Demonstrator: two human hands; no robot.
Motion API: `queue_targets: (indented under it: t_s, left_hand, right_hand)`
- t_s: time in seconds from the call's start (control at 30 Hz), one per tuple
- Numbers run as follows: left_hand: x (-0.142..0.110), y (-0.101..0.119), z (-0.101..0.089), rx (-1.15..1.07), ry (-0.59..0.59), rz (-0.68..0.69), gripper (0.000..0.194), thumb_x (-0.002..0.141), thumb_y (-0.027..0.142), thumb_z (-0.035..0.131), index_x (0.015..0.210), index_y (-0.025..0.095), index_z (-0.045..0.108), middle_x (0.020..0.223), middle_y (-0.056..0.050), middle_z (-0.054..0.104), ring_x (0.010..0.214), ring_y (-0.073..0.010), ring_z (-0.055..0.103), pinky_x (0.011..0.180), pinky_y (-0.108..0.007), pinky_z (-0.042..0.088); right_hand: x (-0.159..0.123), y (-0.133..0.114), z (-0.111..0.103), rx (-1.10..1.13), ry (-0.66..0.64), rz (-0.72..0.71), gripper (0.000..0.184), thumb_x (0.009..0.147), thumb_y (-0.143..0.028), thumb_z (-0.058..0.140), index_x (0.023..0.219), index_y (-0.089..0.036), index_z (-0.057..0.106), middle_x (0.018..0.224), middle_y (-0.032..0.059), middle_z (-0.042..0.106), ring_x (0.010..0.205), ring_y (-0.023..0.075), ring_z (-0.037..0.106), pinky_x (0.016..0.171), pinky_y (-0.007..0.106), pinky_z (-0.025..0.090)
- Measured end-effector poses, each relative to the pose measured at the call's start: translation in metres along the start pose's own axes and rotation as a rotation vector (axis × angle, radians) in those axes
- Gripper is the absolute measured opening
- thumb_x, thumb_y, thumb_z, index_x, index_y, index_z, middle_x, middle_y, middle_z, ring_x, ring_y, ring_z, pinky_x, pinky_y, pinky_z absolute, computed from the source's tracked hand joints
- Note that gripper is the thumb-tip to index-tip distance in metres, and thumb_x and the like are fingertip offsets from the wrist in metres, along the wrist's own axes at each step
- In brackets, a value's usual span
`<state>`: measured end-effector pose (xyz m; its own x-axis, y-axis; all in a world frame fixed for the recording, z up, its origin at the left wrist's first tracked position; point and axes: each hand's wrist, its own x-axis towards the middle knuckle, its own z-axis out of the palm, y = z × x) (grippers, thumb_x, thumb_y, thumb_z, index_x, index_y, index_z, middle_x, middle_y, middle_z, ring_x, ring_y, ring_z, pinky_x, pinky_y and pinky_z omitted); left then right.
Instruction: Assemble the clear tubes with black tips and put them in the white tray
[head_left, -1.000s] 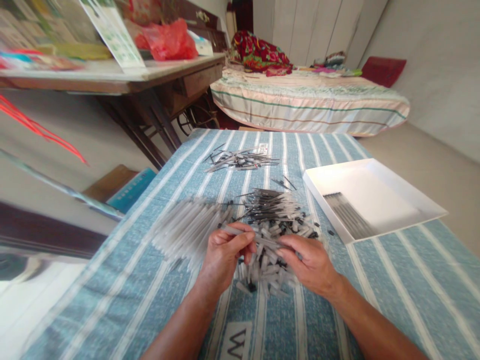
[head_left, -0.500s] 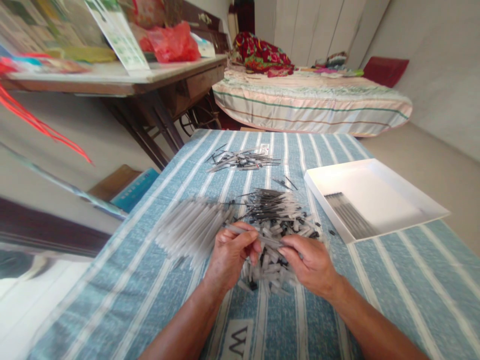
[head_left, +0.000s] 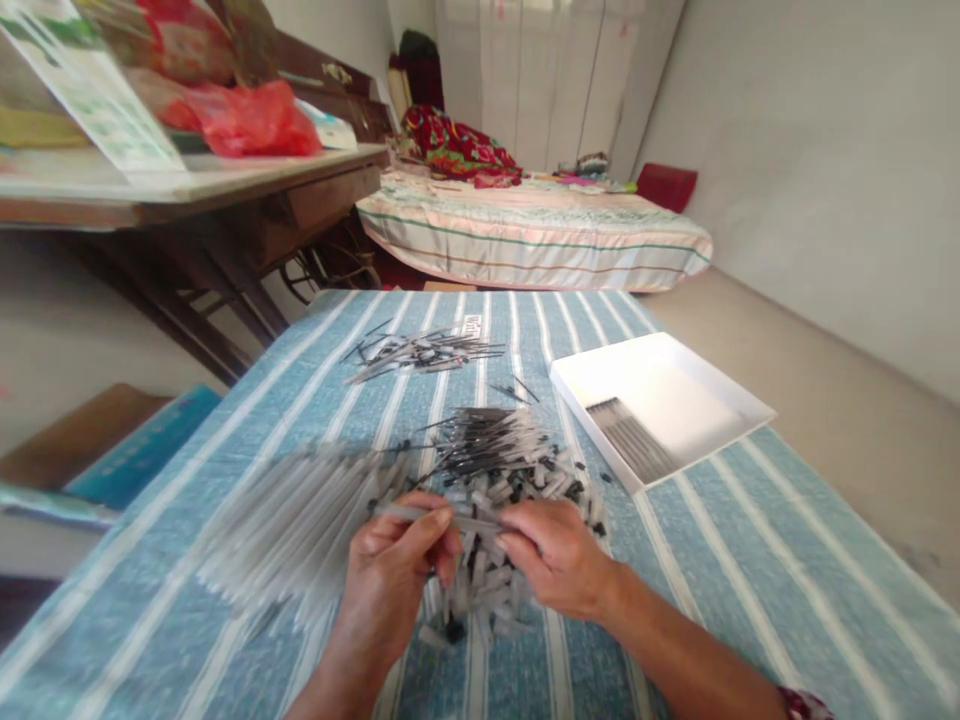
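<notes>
A translucent grey pen (head_left: pixel 474 523) lies level between my two hands, just above a heap of loose pen caps (head_left: pixel 487 590). My left hand (head_left: pixel 401 560) pinches it near its left part with thumb and fingers. At its right end, my right hand (head_left: pixel 562 560) closes on it, and the fingertips hide that tip. Left of my left hand spreads a stack of clear pen barrels (head_left: pixel 292 530). Dark-tipped ink refills (head_left: pixel 487 440) lie bundled just beyond the caps.
A shallow white box (head_left: pixel 690 385) at the right holds a row of pens (head_left: pixel 634 440). Farther back on the striped tablecloth (head_left: pixel 750 560) is a scattered pile of refills and parts (head_left: pixel 427 352). A wooden desk (head_left: pixel 330 190) stands at the left, a bed (head_left: pixel 540 235) beyond.
The view has swung to the right, so everything sits farther left and lower in the picture. Both hands keep their hold on the pen, with little shift between them.
</notes>
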<state>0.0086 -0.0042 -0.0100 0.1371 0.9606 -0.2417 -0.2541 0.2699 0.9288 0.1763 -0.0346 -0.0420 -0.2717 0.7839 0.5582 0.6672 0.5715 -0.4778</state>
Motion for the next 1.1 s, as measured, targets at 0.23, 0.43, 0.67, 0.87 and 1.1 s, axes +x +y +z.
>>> queue_targets:
  t_s: [0.23, 0.43, 0.67, 0.87, 1.1]
  left_hand:
    - [0.002, -0.003, -0.001, 0.026, -0.008, -0.034, 0.019, 0.060, 0.027, 0.070, 0.069, 0.014, 0.060, 0.047, 0.002, 0.058, 0.038, -0.0106, 0.048, 0.037, -0.021, 0.038]
    - [0.002, -0.003, -0.003, 0.103, -0.009, 0.011, 0.025, 0.061, 0.031, 0.071, 0.077, 0.013, 0.064, 0.051, 0.001, 0.060, 0.040, -0.0084, 0.046, 0.041, -0.020, 0.037]
    - [0.005, -0.002, -0.010, 0.228, 0.020, 0.041, 0.024, 0.062, 0.032, 0.069, 0.078, 0.014, 0.064, 0.055, 0.001, 0.061, 0.041, -0.0085, 0.047, 0.042, -0.020, 0.038]
    - [0.004, -0.002, -0.007, 0.339, 0.003, 0.053, 0.021, 0.063, 0.033, 0.066, 0.075, 0.015, 0.065, 0.053, 0.001, 0.060, 0.040, -0.0087, 0.045, 0.042, -0.021, 0.037]
    - [0.001, -0.003, 0.000, 0.382, 0.055, 0.113, 0.022, 0.061, 0.035, 0.066, 0.071, 0.016, 0.065, 0.049, 0.002, 0.058, 0.039, -0.0091, 0.044, 0.041, -0.021, 0.037]
  right_hand:
    - [0.003, 0.005, -0.002, -0.091, -0.096, -0.045, 0.022, 0.089, -0.028, 0.038, 0.079, -0.018, 0.054, 0.061, 0.0001, 0.058, 0.055, 0.0128, 0.052, 0.055, 0.025, 0.036]
    - [0.009, 0.014, -0.022, -0.179, -0.032, -0.052, 0.023, 0.091, -0.028, 0.038, 0.082, -0.017, 0.056, 0.062, 0.0011, 0.058, 0.057, 0.0129, 0.052, 0.058, 0.025, 0.038]
    - [-0.002, 0.080, -0.091, -0.425, 0.076, 0.560, 0.028, 0.090, -0.033, 0.039, 0.091, -0.019, 0.062, 0.074, 0.0029, 0.066, 0.068, 0.0151, 0.060, 0.063, 0.022, 0.041]
    - [-0.021, 0.121, -0.127, -0.818, -0.221, 1.023, 0.035, 0.089, -0.035, 0.034, 0.099, -0.023, 0.065, 0.094, 0.0077, 0.069, 0.082, 0.0210, 0.063, 0.063, 0.026, 0.040]
    - [-0.026, 0.130, -0.130, -0.830, -0.393, 1.038, 0.035, 0.087, -0.032, 0.037, 0.086, -0.020, 0.070, 0.093, 0.0104, 0.069, 0.088, 0.0230, 0.063, 0.075, 0.032, 0.040]
